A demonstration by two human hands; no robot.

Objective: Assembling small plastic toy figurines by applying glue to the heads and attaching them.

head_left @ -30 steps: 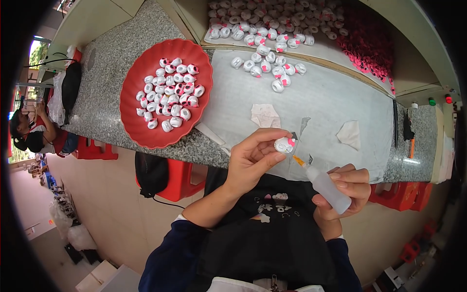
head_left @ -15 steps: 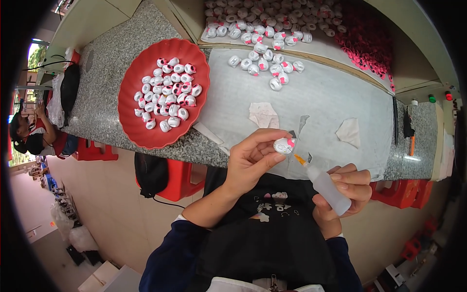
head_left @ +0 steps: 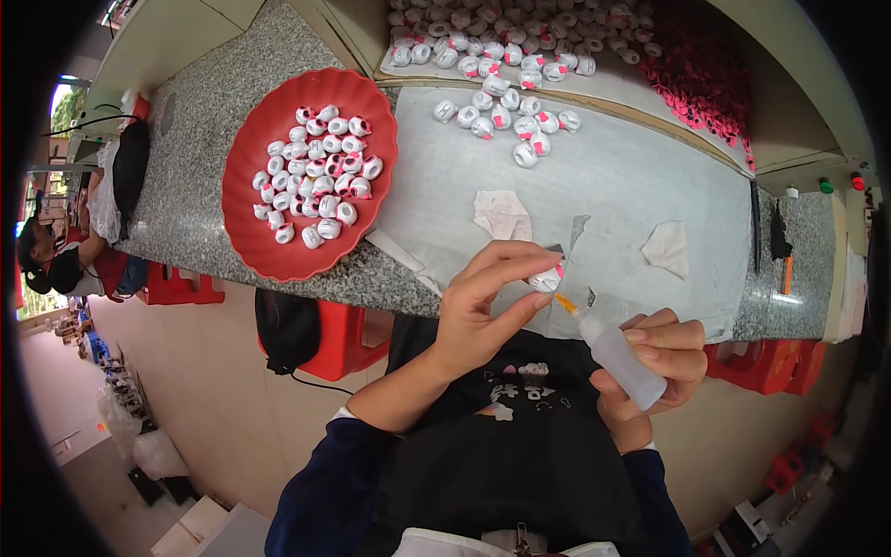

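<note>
Between thumb and fingertips, my left hand (head_left: 484, 302) pinches a small white figurine head (head_left: 546, 278) with a pink patch. My right hand (head_left: 661, 357) is wrapped around a translucent squeeze bottle (head_left: 620, 357), tilted so its orange nozzle (head_left: 565, 303) points up and left. The nozzle's tip is at or very near the lower edge of the figurine head; I cannot tell whether they touch. To the left stands a red scalloped plate (head_left: 243, 200) bearing many similar white heads with pink and black details.
More white heads (head_left: 501, 116) lie loose on the white sheet (head_left: 613, 176) and crowd the shelf behind. A heap of small pink pieces (head_left: 696, 84) fills the shelf's right. Cloth scraps (head_left: 501, 215) rest on the sheet. Another person (head_left: 70, 251) sits at far left.
My left fingers have shifted on the figurine head, which is turned and slightly farther right. The bottle has moved a little left with my right hand.
</note>
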